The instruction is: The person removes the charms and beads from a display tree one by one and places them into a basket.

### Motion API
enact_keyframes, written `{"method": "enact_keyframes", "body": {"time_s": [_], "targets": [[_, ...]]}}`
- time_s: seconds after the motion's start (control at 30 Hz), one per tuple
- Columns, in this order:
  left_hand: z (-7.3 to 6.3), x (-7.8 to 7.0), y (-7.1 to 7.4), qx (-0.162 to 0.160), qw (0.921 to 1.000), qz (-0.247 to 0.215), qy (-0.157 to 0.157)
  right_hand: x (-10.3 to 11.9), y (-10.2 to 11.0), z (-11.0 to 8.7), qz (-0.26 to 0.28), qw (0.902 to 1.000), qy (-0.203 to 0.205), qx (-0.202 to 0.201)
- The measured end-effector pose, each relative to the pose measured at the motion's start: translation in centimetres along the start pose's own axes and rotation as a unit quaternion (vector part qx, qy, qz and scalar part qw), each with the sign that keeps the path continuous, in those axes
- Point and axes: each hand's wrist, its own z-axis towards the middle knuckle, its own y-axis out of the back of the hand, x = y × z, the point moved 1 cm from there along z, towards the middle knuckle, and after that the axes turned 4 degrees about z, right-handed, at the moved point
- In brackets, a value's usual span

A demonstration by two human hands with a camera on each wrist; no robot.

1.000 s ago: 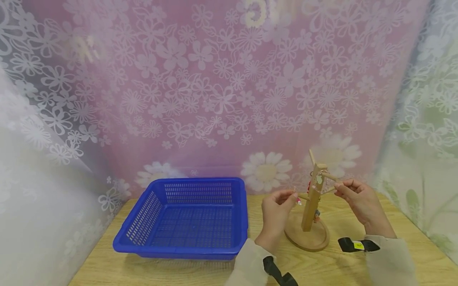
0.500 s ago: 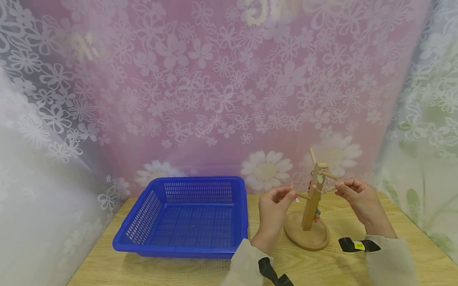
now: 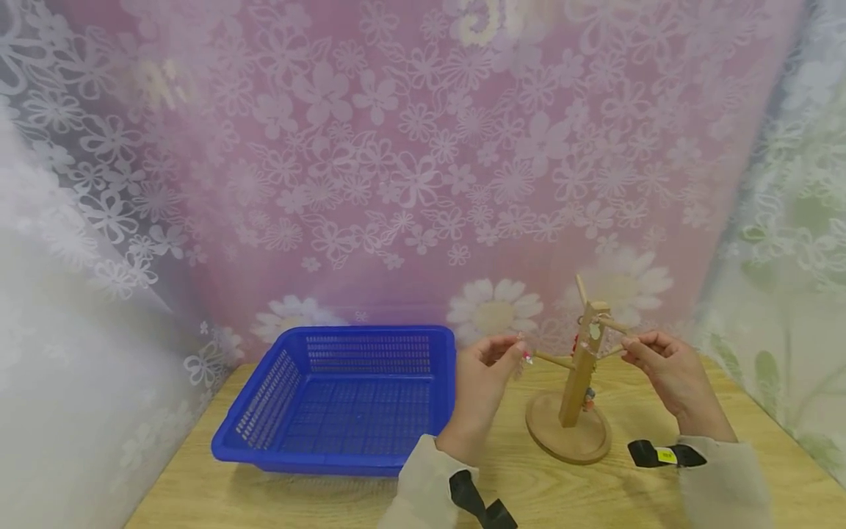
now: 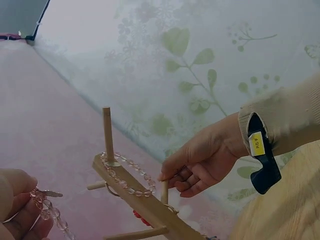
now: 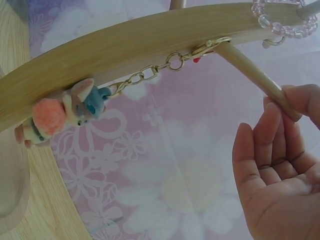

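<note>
My left hand point(image 3: 481, 378) pinches a clear pink bead bracelet point(image 4: 56, 217) with a small charm, off the tip of the left peg point(image 3: 551, 358) of a wooden stand point(image 3: 576, 389). With thumb and fingers, my right hand point(image 3: 673, 378) grips the end of a right-hand peg point(image 5: 257, 77). On that peg hangs a keychain point(image 5: 50, 115) with a gold chain and a small animal figure in blue and coral. Another clear pink bead bracelet point(image 4: 131, 191) loops round an upper peg point(image 4: 107, 135). Something red point(image 4: 141, 218) shows behind the post, mostly hidden.
A blue plastic basket point(image 3: 333, 464) stands on the wooden table point(image 3: 522, 496), left of the stand. The stand's round base point(image 3: 570, 446) rests near the table's right side. Flowered curtains point(image 3: 396, 220) close off the back and both sides.
My left hand has moved left with its bracelet, away from the left peg and closer to the basket. My right hand keeps its grip on the peg, and the stand stays in place.
</note>
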Motion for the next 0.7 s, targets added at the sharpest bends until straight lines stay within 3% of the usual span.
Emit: {"method": "enact_keyframes", "body": {"time_s": [0.1, 0.33, 0.7], "targets": [[0.2, -0.7, 1.0, 0.006, 0.9997, 0.02, -0.012, 0.0, 0.0, 0.0, -0.001, 1.0, 0.001, -0.003], [0.4, -1.5, 3.7, 0.028, 0.9978, 0.06, -0.005, -0.1, 0.0, -0.1, 0.004, 1.0, 0.005, 0.0], [1.1, -2.1, 8.4, 0.09, 0.9907, 0.101, 0.01, 0.0, -0.2, -0.2, 0.017, 0.9997, 0.015, 0.007]]}}
